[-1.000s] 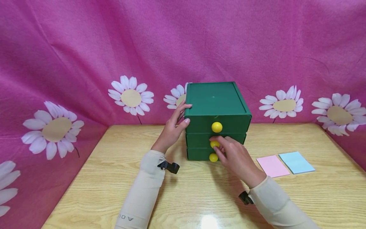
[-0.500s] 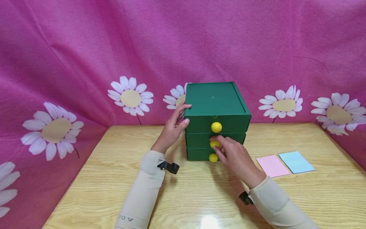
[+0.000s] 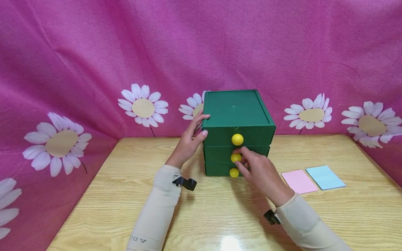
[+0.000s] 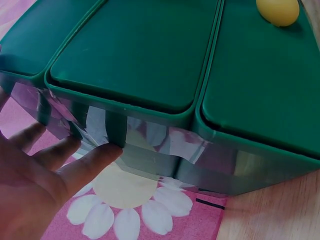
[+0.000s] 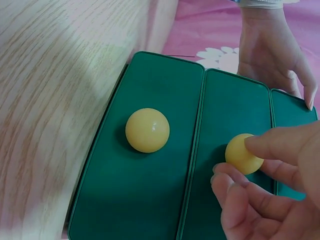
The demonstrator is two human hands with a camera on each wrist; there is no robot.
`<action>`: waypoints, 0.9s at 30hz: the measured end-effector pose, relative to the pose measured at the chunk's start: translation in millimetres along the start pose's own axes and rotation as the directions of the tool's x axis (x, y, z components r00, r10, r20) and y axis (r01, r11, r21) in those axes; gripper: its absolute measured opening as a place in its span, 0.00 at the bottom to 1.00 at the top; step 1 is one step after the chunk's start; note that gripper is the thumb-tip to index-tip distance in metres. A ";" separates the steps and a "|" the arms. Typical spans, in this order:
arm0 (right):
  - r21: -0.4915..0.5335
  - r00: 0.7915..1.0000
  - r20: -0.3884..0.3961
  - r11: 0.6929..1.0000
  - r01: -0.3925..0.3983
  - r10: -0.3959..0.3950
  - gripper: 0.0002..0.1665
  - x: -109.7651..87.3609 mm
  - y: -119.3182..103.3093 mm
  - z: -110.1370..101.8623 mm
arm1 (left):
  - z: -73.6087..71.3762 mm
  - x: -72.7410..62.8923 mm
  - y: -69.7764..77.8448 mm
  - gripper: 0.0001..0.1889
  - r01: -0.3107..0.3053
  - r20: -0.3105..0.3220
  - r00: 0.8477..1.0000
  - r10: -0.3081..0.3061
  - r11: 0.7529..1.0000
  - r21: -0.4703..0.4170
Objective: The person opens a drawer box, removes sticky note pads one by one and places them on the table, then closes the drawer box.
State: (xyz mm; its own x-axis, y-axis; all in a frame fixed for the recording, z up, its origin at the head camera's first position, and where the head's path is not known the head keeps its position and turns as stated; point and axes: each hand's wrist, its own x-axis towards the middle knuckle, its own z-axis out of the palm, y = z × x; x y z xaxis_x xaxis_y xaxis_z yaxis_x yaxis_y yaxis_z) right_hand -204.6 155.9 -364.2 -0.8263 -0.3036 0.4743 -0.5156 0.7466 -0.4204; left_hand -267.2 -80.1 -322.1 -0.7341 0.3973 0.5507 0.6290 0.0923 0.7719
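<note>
A green three-drawer cabinet (image 3: 233,108) stands on the table, its drawers all pushed in. Each drawer front carries a round yellow knob; the top one (image 3: 237,139) and the bottom one (image 3: 233,172) are untouched. My right hand (image 3: 262,170) pinches the middle knob (image 3: 236,158) between thumb and fingers. In the right wrist view, the thumb lies on this knob (image 5: 242,154) and other fingers curl around it. My left hand (image 3: 188,141) rests against the cabinet's upper left side with fingers extended. The left wrist view shows its fingers (image 4: 92,165) spread along the shiny side wall (image 4: 150,157).
A pink square paper pad (image 3: 299,181) and a light blue one (image 3: 326,177) lie side by side on the wooden table (image 3: 204,216), right of the cabinet. Behind hangs a magenta cloth (image 3: 238,45) with white daisies.
The right hand's fingers have shifted slightly to the right on the middle knob, showing more of it. The left hand and the cabinet have stayed in place.
</note>
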 end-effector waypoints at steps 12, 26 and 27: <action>-0.014 0.995 0.035 0.995 -0.097 0.097 0.17 -2.8 -0.3 -6.7 | -0.2 0.0 -1.4 0.24 0.005 0.001 1.000 -0.005 1.000 -0.001; -0.070 0.964 0.206 0.985 -0.155 0.166 0.09 -3.8 10.4 0.6 | -2.1 -0.8 0.7 0.25 0.051 0.023 0.998 -0.051 0.999 -0.003; -0.069 0.963 0.213 0.986 -0.155 0.166 0.09 -3.5 10.6 0.9 | -2.1 -0.4 1.1 0.25 0.049 0.023 0.999 -0.049 0.999 -0.001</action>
State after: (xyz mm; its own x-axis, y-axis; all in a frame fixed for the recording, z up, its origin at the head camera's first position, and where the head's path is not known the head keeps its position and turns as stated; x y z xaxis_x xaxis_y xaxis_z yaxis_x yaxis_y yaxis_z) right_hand -207.4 164.3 -371.0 -0.9296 -0.2944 0.2219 -0.3645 0.8235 -0.4346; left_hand -266.7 -82.1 -320.7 -0.7578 0.4131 0.5052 0.5923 0.1106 0.7981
